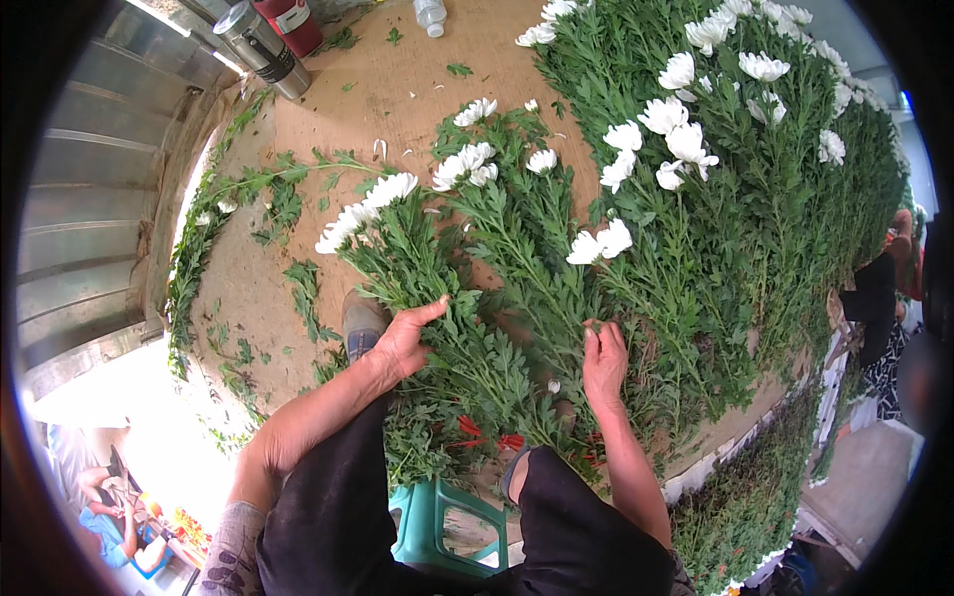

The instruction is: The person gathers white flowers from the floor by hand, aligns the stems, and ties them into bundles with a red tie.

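My left hand (406, 339) is wrapped around a leafy bunch of white chrysanthemums (402, 257), thumb across the stems, with the blooms pointing away from me to the upper left. To its right, my right hand (605, 365) pinches thumb and forefinger together at a chrysanthemum stem (570, 298); the exact grip is partly lost among leaves. Between and beyond my hands, more loose white chrysanthemums (499, 197) lie on the brown board (358, 97). Stripped leaves (417, 439) and several red strips (469, 430) lie close to my knees.
A large heap of white chrysanthemums (708, 223) fills the right side. At the far left stand a steel tumbler (261, 52) and a red container (294, 26), with a clear plastic bottle (430, 16) nearby. A green plastic stool (447, 533) is beneath me. Other people are at both edges.
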Demonstrator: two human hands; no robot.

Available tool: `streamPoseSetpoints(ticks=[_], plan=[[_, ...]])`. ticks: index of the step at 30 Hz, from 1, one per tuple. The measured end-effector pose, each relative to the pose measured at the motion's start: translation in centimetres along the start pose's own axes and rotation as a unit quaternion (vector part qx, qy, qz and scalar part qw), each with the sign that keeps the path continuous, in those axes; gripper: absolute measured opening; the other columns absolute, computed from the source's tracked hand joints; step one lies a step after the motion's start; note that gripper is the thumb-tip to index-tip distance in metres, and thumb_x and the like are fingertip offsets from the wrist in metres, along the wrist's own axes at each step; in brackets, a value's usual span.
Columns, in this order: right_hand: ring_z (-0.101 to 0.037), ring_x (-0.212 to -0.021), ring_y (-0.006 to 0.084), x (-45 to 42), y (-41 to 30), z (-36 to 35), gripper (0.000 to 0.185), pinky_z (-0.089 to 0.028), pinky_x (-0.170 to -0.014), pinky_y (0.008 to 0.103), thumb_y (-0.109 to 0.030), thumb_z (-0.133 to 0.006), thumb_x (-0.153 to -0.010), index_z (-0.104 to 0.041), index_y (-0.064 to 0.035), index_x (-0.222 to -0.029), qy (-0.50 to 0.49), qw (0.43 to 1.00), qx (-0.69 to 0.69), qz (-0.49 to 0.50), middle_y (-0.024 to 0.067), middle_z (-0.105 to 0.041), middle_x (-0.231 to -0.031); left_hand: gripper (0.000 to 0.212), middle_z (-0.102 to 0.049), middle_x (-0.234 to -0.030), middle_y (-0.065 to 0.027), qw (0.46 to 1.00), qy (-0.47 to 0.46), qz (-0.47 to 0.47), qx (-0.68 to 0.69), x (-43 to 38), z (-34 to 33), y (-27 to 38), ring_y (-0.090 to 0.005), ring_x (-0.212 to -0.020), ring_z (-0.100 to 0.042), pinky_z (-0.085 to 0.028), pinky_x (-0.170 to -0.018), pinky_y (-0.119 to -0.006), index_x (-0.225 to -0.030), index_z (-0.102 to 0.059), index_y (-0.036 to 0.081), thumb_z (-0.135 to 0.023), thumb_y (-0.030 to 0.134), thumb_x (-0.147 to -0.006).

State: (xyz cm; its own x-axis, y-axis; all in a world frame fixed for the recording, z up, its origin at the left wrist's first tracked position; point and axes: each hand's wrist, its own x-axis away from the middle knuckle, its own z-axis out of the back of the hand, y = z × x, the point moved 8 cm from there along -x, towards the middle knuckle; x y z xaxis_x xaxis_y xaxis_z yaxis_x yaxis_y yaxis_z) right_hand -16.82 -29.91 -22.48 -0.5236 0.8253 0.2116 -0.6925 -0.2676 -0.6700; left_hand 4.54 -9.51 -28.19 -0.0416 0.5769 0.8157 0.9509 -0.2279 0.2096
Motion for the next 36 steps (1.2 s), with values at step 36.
streamPoseSetpoints(ticks=[36], plan=[[-0.059,-0.099,0.0419,4.1,-2.6,-7.6,0.036,-0.049,-0.083,0.0443,-0.008,-0.06,-0.088,-0.055,0.002,-0.123,-0.158,0.984,0.031,0.072,0.0215,-0.059,-0.113,0.039,-0.064,-0.117,-0.0193,0.994,0.015,-0.057,0.087,1.6,2.1,2.7,-0.0326,-0.109,-0.061,-0.046,-0.1,-0.049,-0.126,-0.053,0.005,-0.057,0.024,-0.092]])
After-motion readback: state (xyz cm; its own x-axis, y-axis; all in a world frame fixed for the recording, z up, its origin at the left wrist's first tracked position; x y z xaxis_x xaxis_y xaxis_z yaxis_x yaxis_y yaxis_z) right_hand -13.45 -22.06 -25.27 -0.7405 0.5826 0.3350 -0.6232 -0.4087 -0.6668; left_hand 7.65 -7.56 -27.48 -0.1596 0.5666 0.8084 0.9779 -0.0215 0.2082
